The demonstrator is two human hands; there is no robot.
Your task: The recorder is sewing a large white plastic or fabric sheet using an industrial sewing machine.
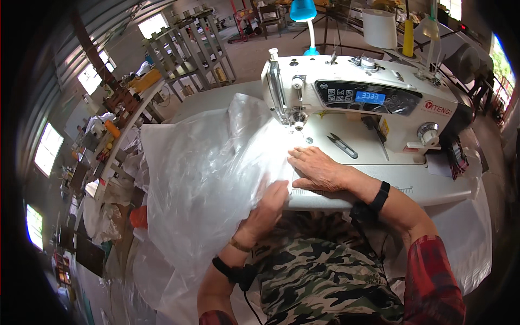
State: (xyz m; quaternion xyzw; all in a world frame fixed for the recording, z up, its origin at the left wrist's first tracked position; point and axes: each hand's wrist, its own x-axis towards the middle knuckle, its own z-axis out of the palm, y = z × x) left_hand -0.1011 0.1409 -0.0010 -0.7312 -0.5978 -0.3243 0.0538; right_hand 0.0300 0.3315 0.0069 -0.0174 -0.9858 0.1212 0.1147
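A large, see-through plastic sheet (189,179) drapes over the left of the sewing table and reaches the white sewing machine (295,67) near its needle. My left hand (265,208) is closed at the sheet's near right edge, fingers bent and pinching the film. My right hand (322,170) lies flat on the machine bed, in front of the needle, its fingertips at the sheet's brightly lit edge. Strong glare hides where exactly the film ends there. A pair of thread snips (342,145) rests on the bed beyond my right hand.
A blue lamp (303,11) stands behind the machine. To its right are a white thread cone (379,28) and a yellow one (408,38). A metal rack (187,51) stands at the back left, and a cluttered bench (116,146) runs along the left.
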